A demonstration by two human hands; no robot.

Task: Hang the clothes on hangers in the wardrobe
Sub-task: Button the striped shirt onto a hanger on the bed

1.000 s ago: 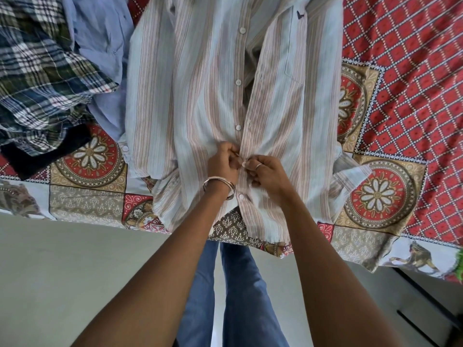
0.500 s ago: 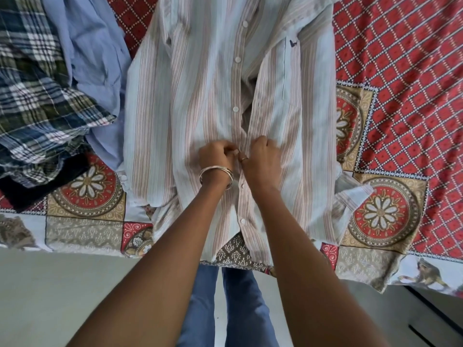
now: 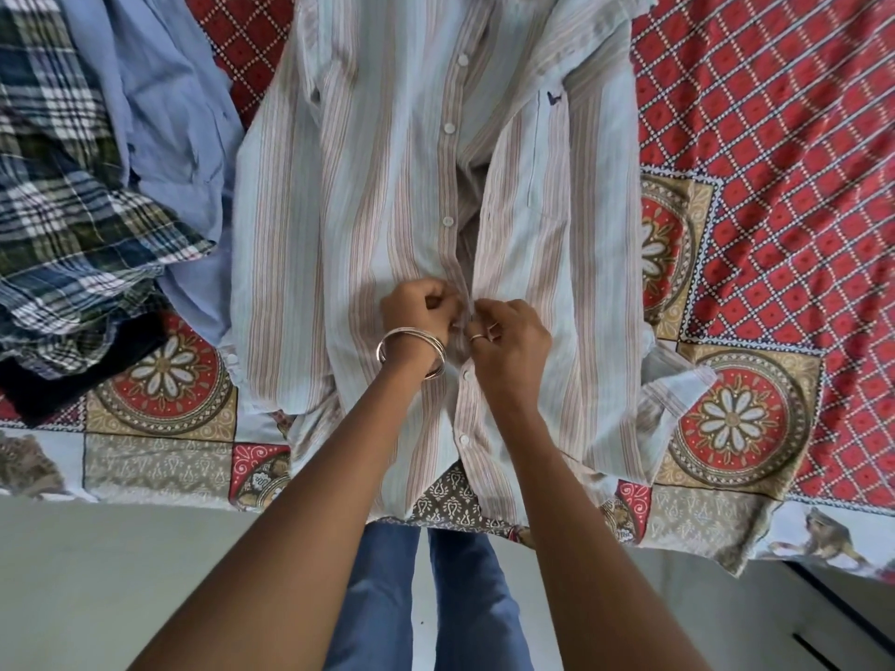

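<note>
**Still buttoning, no hanger anywhere yet**

So closest to the camera are blue jeans legs [image 3: 426, 598] over a pale floor, then both forearms reaching out to the bed. The left hand [image 3: 419, 309], silver bangles [image 3: 411, 348] on its wrist, and the right hand [image 3: 508, 339] are both curled tight, pinching the two front edges of the pale blue and tan striped button-up shirt [image 3: 387, 196] at a lower button. That shirt lies flat, front up, on the red and tan patterned bedspread [image 3: 755, 152].

Further out left sits a heap: a green and navy plaid shirt [image 3: 72, 186] and a light blue shirt [image 3: 174, 104].

My guess at the risk: the placket gapes above the hands, so a button in the wrong hole would skew it. No hanger or wardrobe in view.
</note>
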